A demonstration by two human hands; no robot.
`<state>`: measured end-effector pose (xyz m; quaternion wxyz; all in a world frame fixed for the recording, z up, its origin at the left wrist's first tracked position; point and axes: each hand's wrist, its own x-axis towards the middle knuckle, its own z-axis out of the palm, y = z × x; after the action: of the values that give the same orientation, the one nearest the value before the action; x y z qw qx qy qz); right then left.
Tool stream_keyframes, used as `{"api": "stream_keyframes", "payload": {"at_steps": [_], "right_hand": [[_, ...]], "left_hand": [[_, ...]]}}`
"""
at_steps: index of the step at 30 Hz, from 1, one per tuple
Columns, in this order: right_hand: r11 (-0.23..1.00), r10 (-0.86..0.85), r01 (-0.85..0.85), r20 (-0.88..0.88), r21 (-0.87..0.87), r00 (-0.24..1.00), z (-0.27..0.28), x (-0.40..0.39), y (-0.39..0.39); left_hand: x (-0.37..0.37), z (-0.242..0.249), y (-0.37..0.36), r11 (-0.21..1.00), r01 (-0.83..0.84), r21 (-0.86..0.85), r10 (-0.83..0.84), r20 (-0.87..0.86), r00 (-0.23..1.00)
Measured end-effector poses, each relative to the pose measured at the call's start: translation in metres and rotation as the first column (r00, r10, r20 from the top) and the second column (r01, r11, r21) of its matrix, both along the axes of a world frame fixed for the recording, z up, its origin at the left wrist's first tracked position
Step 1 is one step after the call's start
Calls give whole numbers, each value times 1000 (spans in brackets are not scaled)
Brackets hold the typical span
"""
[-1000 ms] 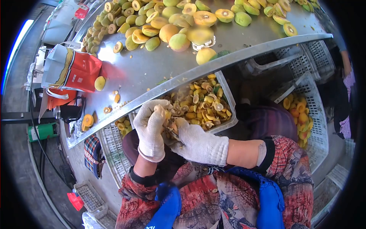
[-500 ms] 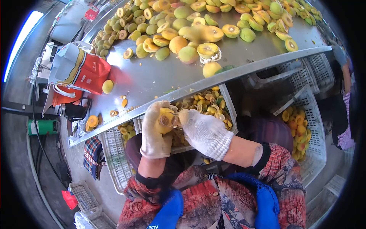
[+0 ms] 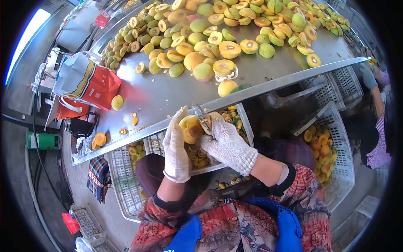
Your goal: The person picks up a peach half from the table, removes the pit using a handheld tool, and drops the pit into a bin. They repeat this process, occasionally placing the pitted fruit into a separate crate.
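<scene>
My left hand (image 3: 175, 148), in a white knit glove, grips a yellow fruit half (image 3: 190, 128) with its cut face up. My right hand (image 3: 228, 144), also gloved, holds a small metal coring tool (image 3: 202, 118) whose blade rests against the fruit's pit hollow. Both hands hover over a white crate (image 3: 244, 124) filled with pits and scraps, just below the edge of the steel table (image 3: 168, 94).
A big heap of whole and halved green-yellow fruit (image 3: 218, 25) covers the table's far side. A red and white bag (image 3: 86, 82) stands at its left end. A white basket (image 3: 342, 147) on the right holds orange fruit halves (image 3: 321, 147). Another person's arm (image 3: 373, 92) shows at far right.
Both hands have risen from the scrap crate toward the table edge. The fruit half has been turned cut face up and the tool now sits at its pit.
</scene>
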<state>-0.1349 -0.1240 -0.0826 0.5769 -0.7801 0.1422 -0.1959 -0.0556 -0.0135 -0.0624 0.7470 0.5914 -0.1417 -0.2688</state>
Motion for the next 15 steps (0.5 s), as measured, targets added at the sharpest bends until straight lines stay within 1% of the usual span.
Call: {"api": "stream_keyframes", "payload": {"at_steps": [1, 3, 4, 7, 8, 11, 12, 15], "right_hand": [[998, -9, 8, -11, -55, 1000, 0, 2, -3], [996, -14, 8, -59, -88, 998, 7, 1, -4], [994, -15, 6, -79, -106, 997, 11, 1, -4], [999, -1, 1, 3, -32, 1000, 17, -5, -2], [994, 34, -35, -9, -102, 999, 19, -8, 1], [975, 119, -154, -211, -160, 970, 16, -11, 13], [964, 124, -176, -247, -199, 961, 14, -11, 14], [924, 145, -206, -204, -323, 968, -1, -10, 20]], "left_hand": [[1, 0, 2, 1000, 1, -30, -3, -51, 999], [4, 1, 6, 996, -8, -92, -6, -148, 989], [3, 5, 4, 979, -117, -167, 71, -256, 964], [16, 3, 11, 941, -175, -290, 65, -353, 933], [17, 3, 9, 929, -242, -279, 121, -390, 913], [15, 1, 10, 934, -275, -229, 138, -478, 867], [14, -3, 8, 939, -286, -193, 163, -479, 862], [12, -11, 10, 954, -193, -229, 78, -433, 898]]}}
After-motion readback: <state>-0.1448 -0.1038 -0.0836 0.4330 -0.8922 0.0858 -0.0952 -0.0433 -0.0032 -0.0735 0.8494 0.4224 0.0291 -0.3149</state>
